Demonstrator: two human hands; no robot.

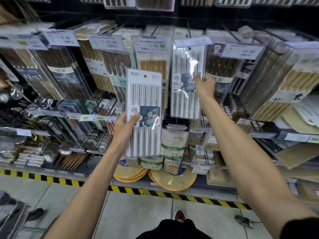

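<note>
With the left hand (126, 128) gripping one steel chopstick pack (145, 94) by its left edge, upright and clear of the rack (265, 135), and the right hand (205, 85) pinching the matching hanging pack (184, 104) at its right edge, looks partway through: one pack off, second not yet freed.

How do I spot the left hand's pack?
Find the wall of hanging chopsticks. At its middle, the left hand holds a white pack of silver sticks with a panda. Its twin, pinched by the right hand, hangs; this one doesn't.
</note>
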